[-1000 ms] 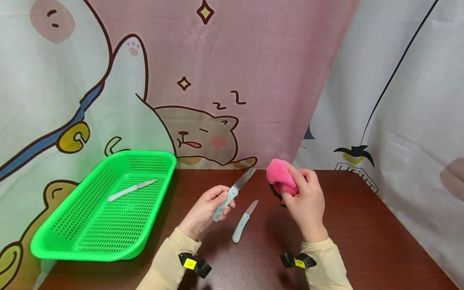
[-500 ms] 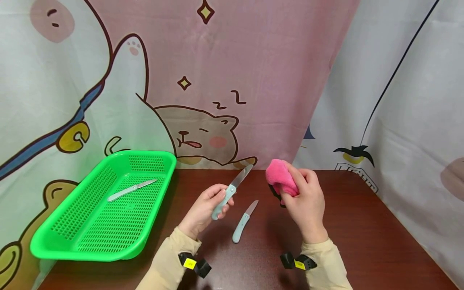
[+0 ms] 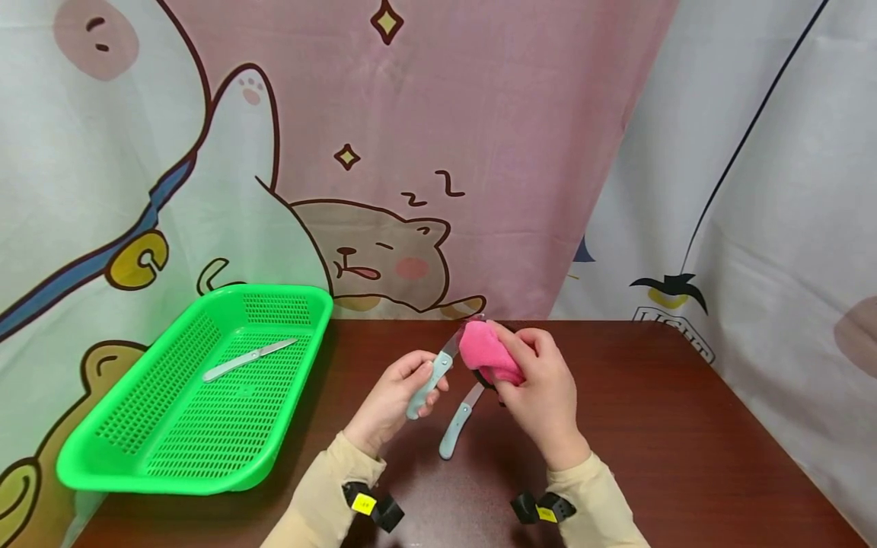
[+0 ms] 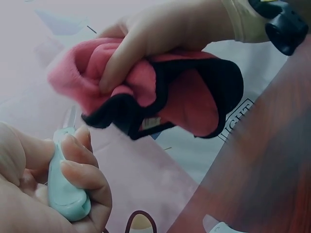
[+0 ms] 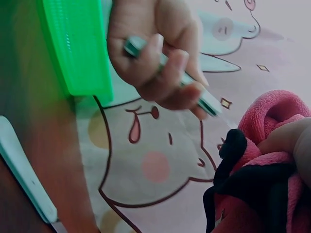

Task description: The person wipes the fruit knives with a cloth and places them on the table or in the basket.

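My left hand [image 3: 397, 396] grips a knife by its pale blue-green handle [image 3: 430, 387], blade pointing up and away. A bunched pink cloth [image 3: 488, 352] with black edging is pinched in my right hand [image 3: 544, 392]. The cloth covers much of the held knife's blade in the head view; whether it touches the blade I cannot tell. Below the hands, a second knife [image 3: 455, 432] with a similar handle lies on the table, its tip hidden by the cloth. In the left wrist view the cloth [image 4: 189, 104] hangs in loose folds above the handle [image 4: 65, 179].
A green plastic basket [image 3: 274, 449] stands at the left of the dark brown table [image 3: 685, 434]. Another knife [image 3: 236, 365] lies inside it. Behind the table hangs a cartoon-printed curtain [image 3: 521, 152].
My right hand has moved left with the pink cloth, up to the blade of the held knife. The left hand has shifted only slightly. Knives on the table and in the basket stay put.
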